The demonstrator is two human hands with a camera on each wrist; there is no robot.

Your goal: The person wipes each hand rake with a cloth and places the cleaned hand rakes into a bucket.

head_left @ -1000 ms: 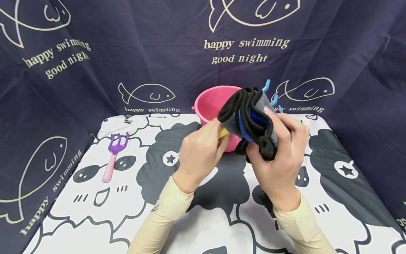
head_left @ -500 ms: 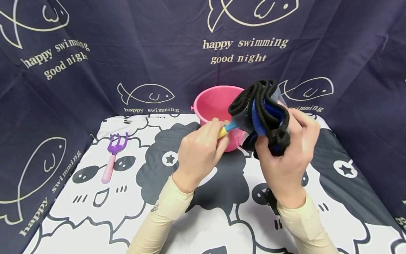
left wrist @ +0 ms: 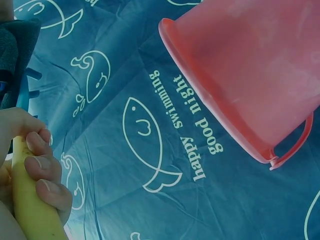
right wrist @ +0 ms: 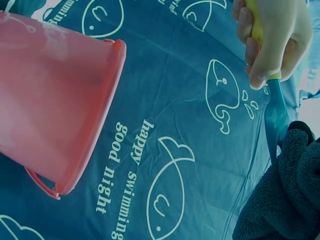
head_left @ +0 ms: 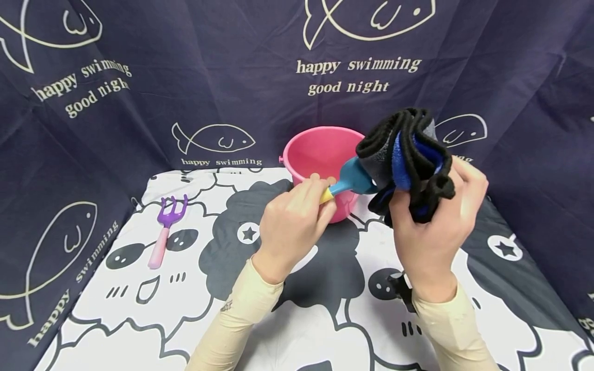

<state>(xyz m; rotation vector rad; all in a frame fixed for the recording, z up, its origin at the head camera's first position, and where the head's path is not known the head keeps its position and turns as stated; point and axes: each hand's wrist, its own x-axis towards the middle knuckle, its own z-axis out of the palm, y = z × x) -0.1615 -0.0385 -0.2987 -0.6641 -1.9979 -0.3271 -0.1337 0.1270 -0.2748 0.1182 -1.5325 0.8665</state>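
My left hand (head_left: 292, 226) grips the yellow handle (left wrist: 32, 195) of a toy rake, its fingers curled round it. The rake's blue head (head_left: 355, 176) points to the right, and its far end is hidden behind the cloth in the head view. Short blue prongs show past the cloth's edge in the left wrist view. In my right hand (head_left: 438, 232) is a folded grey and blue cloth (head_left: 403, 154) with black edging, bunched between thumb and fingers. The cloth overlaps the rake's head. Both are held up above the table, in front of the pink bucket (head_left: 315, 149).
A purple toy fork (head_left: 169, 221) with a pink handle lies on the left of the sheep-print tablecloth (head_left: 125, 330). The bucket stands at the back middle, near the dark fish-print curtain (head_left: 223, 67) that surrounds the table.
The right hand has moved to the right with the cloth, so more of the rake's blue head shows. The left hand stays almost in place.
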